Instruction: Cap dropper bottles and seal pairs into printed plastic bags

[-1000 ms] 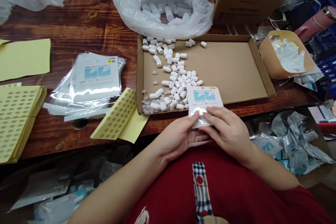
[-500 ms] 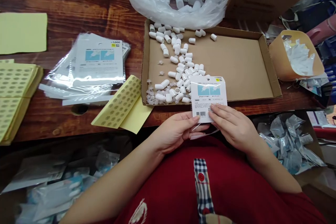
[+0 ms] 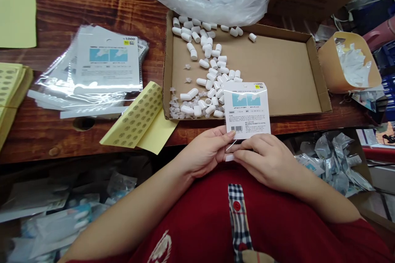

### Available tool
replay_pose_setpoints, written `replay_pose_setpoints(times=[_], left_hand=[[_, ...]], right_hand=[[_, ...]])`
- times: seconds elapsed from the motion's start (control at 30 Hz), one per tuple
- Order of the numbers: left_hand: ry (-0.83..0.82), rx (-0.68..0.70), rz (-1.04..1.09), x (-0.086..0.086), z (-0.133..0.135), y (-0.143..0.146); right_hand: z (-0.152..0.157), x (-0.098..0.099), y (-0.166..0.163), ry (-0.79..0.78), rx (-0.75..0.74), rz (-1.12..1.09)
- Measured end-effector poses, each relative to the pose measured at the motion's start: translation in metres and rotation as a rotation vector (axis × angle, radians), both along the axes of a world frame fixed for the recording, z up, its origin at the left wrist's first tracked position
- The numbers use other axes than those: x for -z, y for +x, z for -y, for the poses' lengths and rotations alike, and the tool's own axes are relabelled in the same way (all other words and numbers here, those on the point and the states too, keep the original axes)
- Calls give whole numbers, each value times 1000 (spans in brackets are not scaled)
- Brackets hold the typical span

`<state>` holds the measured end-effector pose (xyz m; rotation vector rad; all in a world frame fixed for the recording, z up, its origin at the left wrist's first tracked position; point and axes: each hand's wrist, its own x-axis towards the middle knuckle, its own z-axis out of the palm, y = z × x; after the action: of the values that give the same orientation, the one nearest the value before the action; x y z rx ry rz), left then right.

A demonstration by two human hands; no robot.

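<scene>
My left hand (image 3: 212, 148) grips a clear plastic packet with a white printed card (image 3: 247, 111) in it, thumb beside the barcode. Two blue pictures and a yellow price mark show on the card. The packet's lower end, with a white strip (image 3: 230, 157), hangs below the card. My right hand (image 3: 265, 156) is closed at that lower end, fingers bent around the flap, though their tips are partly hidden. Behind the packet stands a shallow cardboard tray (image 3: 284, 74), where white caps (image 3: 212, 72) and small clear plugs (image 3: 179, 109) lie on the left side.
A stack of similar packets (image 3: 108, 65) and a folded yellow sticker sheet (image 3: 132, 119) lie left. Behind the tray is a plastic bag (image 3: 197, 4) of white bottles. A yellow bin (image 3: 328, 61) stands right. Filled packets (image 3: 342, 164) sit below the table's edge on both sides.
My right hand has slid down from the card's face to the packet's lower flap. My left hand keeps its hold. The view has shifted slightly.
</scene>
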<state>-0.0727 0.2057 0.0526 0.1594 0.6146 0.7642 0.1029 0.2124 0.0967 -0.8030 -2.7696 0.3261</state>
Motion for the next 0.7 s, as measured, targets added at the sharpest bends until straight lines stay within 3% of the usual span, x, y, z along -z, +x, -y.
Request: replay_pose_setpoints(times=[0.17, 0.43, 0.7], left_hand=[[16, -63, 16, -4, 0, 4], [78, -55, 12, -7, 2, 7], [93, -40, 23, -11, 0, 9]], right_hand=[[4, 2, -12, -60, 49, 52], [8, 1, -15, -126, 139, 148], [7, 0, -11, -167, 176, 81]])
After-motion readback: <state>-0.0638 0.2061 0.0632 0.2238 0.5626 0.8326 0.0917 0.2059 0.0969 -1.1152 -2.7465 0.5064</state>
